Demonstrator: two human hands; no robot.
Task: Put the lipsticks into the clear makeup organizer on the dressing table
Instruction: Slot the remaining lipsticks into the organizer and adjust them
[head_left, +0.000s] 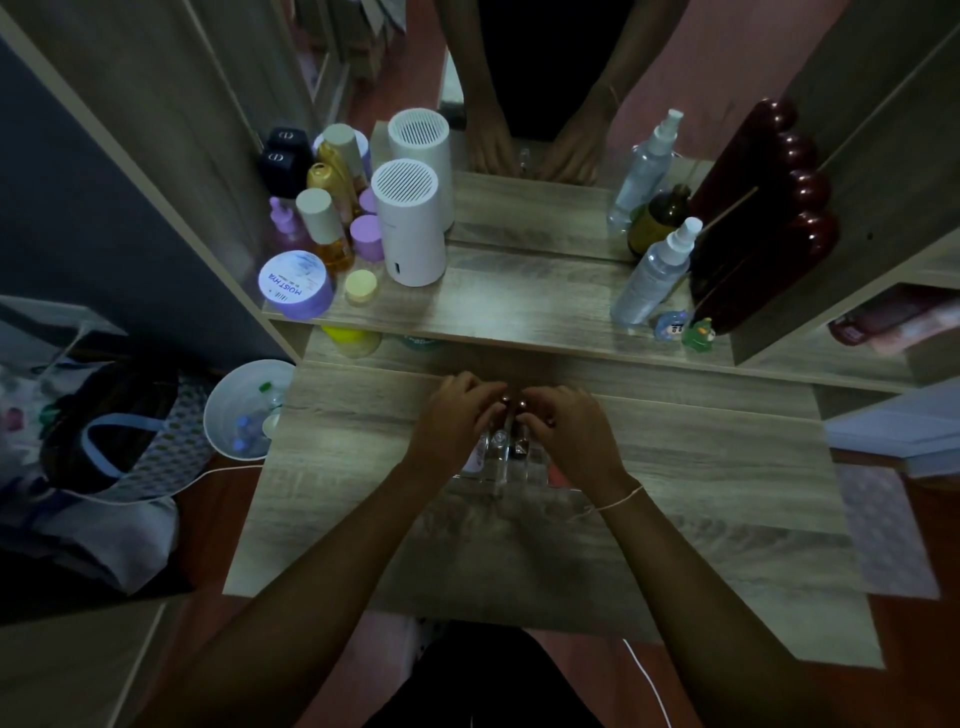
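The clear makeup organizer (501, 470) stands in the middle of the wooden dressing table (701, 493), with several lipsticks (500, 441) upright in its slots. My left hand (454, 423) and my right hand (569, 434) hover over the organizer, fingertips meeting above its far side. Both pinch at small dark lipstick tops (511, 401) between them. The hands hide most of the organizer, so I cannot tell which hand holds which tube.
On the raised shelf stand a white cylinder device (410, 223), jars and bottles (322, 228) at the left, and spray bottles (657, 270) with a dark red object (763, 218) at the right. A mirror is behind. A white bin (244, 410) and a bag (119, 431) lie left of the table.
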